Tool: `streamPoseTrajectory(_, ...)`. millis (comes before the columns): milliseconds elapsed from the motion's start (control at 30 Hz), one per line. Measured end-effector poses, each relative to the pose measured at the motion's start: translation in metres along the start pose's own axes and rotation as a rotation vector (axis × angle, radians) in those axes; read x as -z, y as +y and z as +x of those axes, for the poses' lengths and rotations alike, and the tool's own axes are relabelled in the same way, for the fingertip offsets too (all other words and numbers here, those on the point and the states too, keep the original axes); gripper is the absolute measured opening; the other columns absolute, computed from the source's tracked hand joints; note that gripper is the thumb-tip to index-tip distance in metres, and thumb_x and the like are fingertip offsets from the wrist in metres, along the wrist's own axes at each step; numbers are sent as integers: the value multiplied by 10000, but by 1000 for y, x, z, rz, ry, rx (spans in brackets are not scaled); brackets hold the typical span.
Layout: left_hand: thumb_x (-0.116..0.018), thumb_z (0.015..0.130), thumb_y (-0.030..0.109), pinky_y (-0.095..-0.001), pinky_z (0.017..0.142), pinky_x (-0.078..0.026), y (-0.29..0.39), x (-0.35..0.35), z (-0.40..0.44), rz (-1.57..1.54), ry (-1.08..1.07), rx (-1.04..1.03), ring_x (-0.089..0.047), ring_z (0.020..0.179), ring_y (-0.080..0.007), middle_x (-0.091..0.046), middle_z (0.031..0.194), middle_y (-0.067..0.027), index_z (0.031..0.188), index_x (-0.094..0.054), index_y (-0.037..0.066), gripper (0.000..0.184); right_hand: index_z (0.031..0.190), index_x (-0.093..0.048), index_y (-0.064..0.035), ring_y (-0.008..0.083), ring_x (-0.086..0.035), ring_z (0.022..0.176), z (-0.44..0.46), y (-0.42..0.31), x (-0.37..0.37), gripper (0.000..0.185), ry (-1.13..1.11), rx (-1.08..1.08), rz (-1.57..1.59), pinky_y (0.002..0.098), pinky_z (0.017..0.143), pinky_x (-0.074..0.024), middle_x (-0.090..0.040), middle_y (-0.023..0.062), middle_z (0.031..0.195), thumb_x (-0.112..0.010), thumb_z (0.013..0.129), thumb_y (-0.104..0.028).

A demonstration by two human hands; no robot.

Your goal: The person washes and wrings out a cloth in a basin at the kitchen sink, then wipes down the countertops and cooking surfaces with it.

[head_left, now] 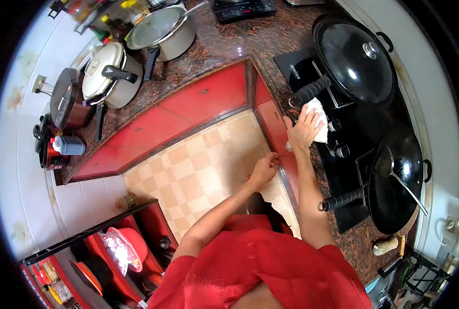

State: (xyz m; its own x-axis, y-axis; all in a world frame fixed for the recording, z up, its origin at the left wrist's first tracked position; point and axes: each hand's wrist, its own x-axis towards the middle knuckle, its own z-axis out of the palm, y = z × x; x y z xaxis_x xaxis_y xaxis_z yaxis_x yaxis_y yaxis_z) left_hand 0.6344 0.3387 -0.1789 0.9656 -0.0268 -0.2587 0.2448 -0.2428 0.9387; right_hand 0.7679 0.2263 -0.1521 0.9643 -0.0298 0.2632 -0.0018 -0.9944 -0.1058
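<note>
Red shirt; left hand, grip curled, contents unclear, over checked floor; right hand, grip spread on white cloth, speckled surface's floor-side edge.

No text is legible. White lettering on the black hob, 1 o'clock — too small to read; red display marks on the cooktop, 12 o'clock — likewise unreadable.
</note>
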Motion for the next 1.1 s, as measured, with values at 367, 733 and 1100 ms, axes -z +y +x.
streamPoseTrajectory(367,-504,745,43,-354,729,-477,7,27,36,109,-208,30,-615,823,-287,-629,862,-157,1079,-515,-2,337,1227,-404,79,317,-226,1270,36,-14,-33,720,-13,-42,40,507,1033,-119,-365,188,1306,-572,735,-419)
streamPoseTrajectory(733,-466,751,-56,-267,654,-454,20,29,45,162,-543,-185,-568,743,-161,-599,838,-87,1089,-500,12,347,1143,-520,-100,241,-473,1002,-50,11,0,387,235,32,226,385,815,-362,-538,96,1102,-528,760,-155)
streamPoseTrajectory(1100,-488,787,-27,-287,683,-461,56,-128,-90,275,-945,-373,-587,759,-220,-600,909,-133,1136,-469,22,353,1093,-558,-141,245,-475,928,-276,148,106,370,193,-433,222,385,762,-362,-544,54,1076,-621,735,-212)
